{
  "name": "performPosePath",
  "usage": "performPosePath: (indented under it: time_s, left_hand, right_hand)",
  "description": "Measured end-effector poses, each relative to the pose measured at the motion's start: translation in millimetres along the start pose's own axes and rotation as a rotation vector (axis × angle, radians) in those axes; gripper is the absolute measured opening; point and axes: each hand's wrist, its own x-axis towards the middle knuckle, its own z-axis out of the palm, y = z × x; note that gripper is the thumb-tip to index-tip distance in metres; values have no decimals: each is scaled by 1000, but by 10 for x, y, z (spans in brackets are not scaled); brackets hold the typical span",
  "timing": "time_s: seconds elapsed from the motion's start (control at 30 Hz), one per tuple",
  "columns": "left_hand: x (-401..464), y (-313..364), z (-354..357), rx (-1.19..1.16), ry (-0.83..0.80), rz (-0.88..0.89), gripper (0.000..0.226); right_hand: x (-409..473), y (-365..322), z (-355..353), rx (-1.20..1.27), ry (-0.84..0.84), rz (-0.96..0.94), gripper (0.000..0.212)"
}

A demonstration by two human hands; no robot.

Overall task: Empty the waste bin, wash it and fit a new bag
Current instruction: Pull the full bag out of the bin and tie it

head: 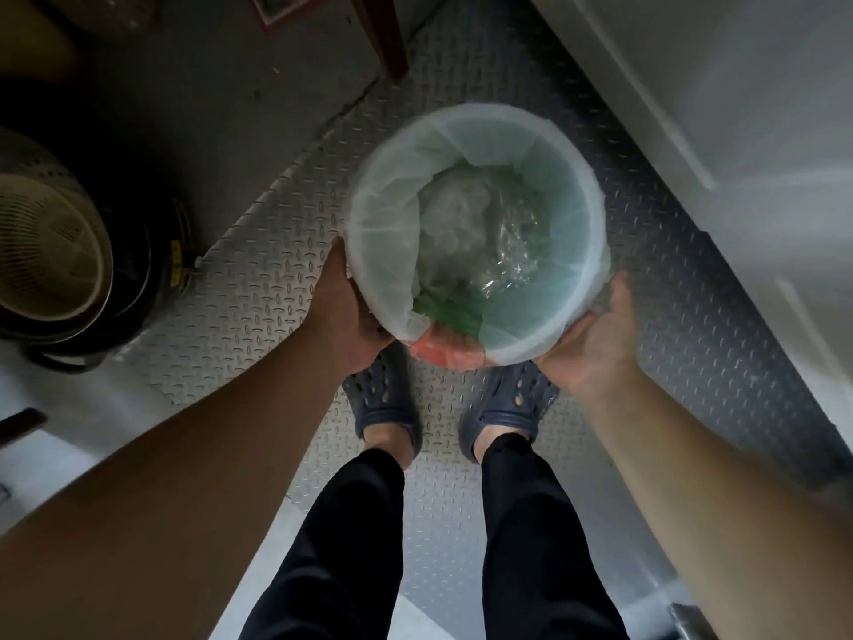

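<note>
I look straight down into a round pale green waste bin [572, 233] held in front of me above my feet. A thin translucent bag [383, 214] lines it and folds over the rim. Inside lie crumpled clear plastic [503, 251] and a green scrap [450, 307]; a red-orange piece [438, 351] hangs at the near rim. My left hand [346, 311] grips the bin's left side. My right hand [595, 334] cups its right side from below, palm up.
I stand on a steel tread-plate floor [277, 288] in blue clogs [383, 399]. A floor fan [51, 242] lies at the left. A white door or panel [738, 108] runs along the right. A dark red wooden leg [385, 34] stands at the top.
</note>
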Motion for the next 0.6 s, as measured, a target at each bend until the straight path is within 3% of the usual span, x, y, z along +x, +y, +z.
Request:
performPosePath:
  time_s: [0.17, 0.43, 0.6]
  left_hand:
    - [-48, -108, -44, -103, 83, 35, 46]
    - [-380, -317, -138, 31, 225, 31, 18]
    - [-568, -337, -78, 43, 312, 32, 15]
  right_hand:
    - [-98, 79, -34, -19, -61, 15, 72]
    - [-396, 157, -69, -120, 158, -34, 11]
    - [-569, 127, 12, -228, 264, -93, 10]
